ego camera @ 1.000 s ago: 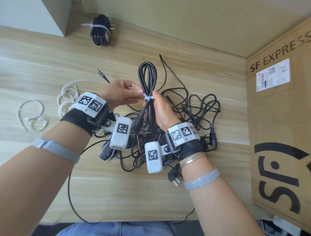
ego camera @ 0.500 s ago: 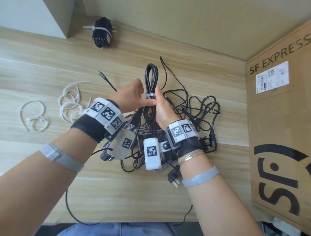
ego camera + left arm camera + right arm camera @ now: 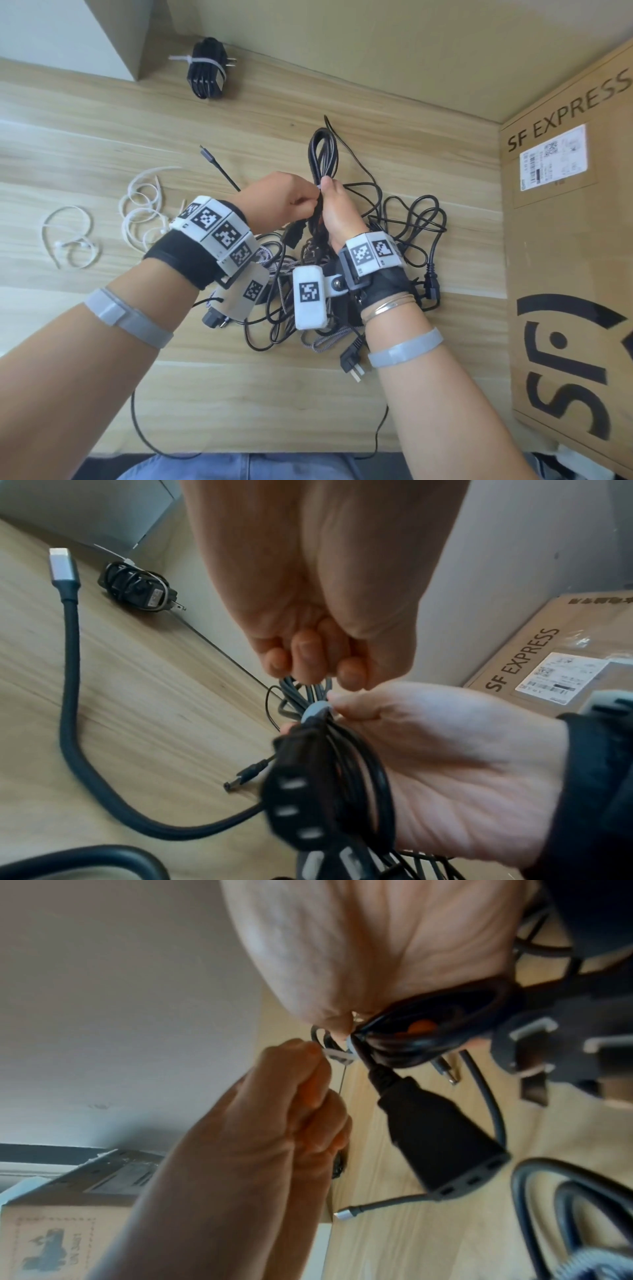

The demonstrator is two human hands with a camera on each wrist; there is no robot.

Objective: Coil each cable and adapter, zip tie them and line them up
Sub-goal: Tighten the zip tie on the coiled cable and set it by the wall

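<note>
Centrally, right hand (image 3: pixel 337 214) grips the coiled black cable (image 3: pixel 322 161); left hand (image 3: pixel 287 202) apparently pinches its 1 zip tie (image 3: pixel 337 1056).

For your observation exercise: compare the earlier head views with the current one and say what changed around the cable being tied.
The left hand shifted from beside the coiled cable to pinching the zip tie, fingers curled. The right hand keeps gripping the coil. The tied bundle, spare zip ties and cardboard box stayed put.
</note>
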